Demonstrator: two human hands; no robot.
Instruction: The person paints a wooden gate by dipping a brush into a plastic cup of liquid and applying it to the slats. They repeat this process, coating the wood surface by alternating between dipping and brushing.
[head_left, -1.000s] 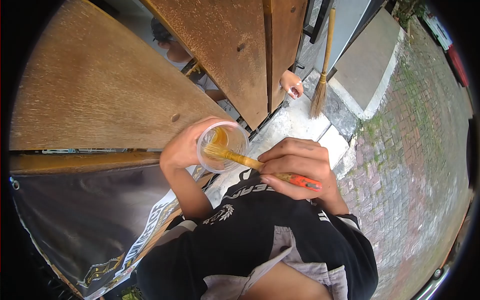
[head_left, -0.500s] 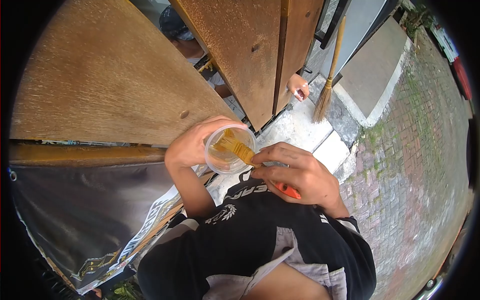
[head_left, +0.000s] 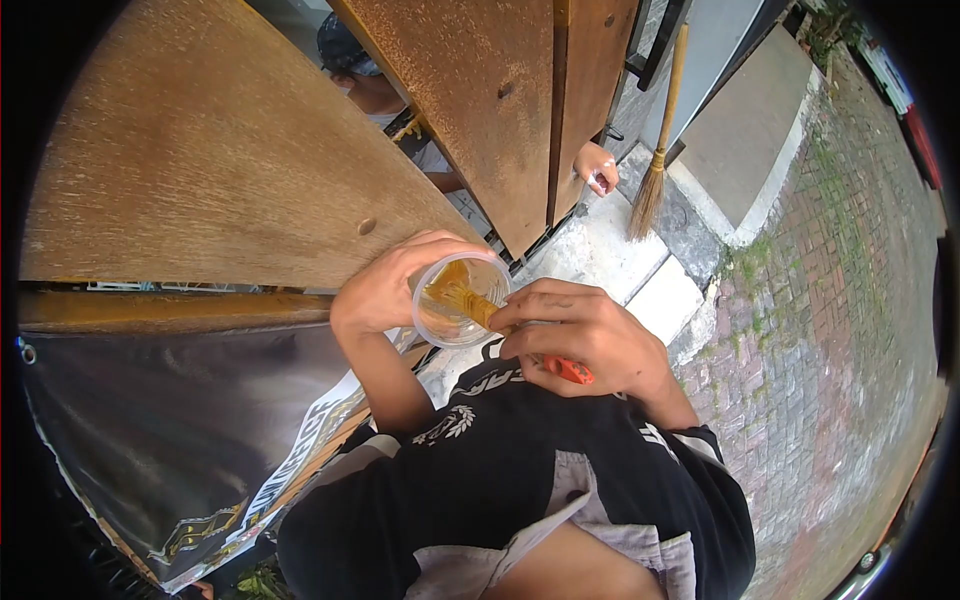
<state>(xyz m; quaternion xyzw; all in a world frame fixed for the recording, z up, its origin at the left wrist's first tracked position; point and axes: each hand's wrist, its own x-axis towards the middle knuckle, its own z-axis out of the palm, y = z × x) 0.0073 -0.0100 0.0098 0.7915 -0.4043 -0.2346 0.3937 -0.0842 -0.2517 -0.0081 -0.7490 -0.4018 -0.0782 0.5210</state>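
My left hand (head_left: 392, 280) is wrapped round a clear plastic cup (head_left: 440, 330), its mouth tipped toward me. Inside the cup are the bristles of a paintbrush (head_left: 481, 309), coated in yellow-brown paint or varnish. My right hand (head_left: 590, 342) grips the brush, and its orange-red handle end shows below my fingers. Just beyond the cup stand brown wooden boards (head_left: 240, 150) with a worn, grainy surface. How much liquid the cup holds is hard to make out.
Behind the boards is another person (head_left: 365, 75) in a dark cap; a paint-specked hand (head_left: 597, 168) shows past the board edge. A broom (head_left: 662, 130) leans by the wall. A dark banner (head_left: 170, 420) hangs at left. Brick paving (head_left: 800, 400) lies at right.
My right hand has shifted slightly left and up, and the brush sits deeper in the cup. The cup and my left hand have barely moved.
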